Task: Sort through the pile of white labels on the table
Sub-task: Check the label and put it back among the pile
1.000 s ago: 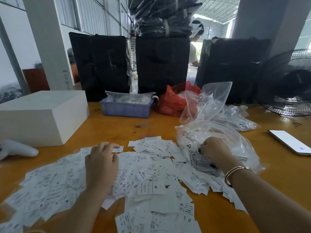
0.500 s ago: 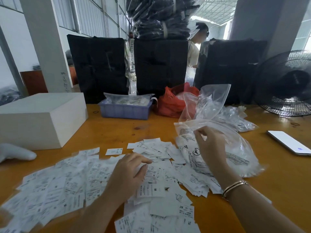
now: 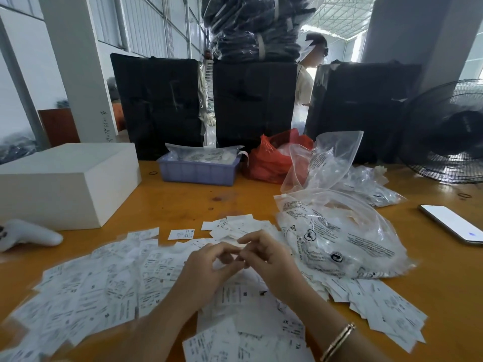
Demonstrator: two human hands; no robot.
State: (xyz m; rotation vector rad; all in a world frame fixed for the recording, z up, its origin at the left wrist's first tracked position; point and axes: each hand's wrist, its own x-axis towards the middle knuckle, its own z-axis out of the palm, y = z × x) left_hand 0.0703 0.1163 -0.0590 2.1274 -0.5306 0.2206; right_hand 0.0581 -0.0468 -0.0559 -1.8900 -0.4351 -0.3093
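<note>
Labels (image 3: 109, 288) across orange table (image 3: 183, 202)

White printed labels (image 3: 104, 286) lie flat, overlapping in loose spread across orange-brown table, some blurred

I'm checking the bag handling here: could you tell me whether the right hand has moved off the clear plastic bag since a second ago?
Yes. The right hand has left the clear plastic bag and moved leftward to meet the left hand over the labels.
</note>
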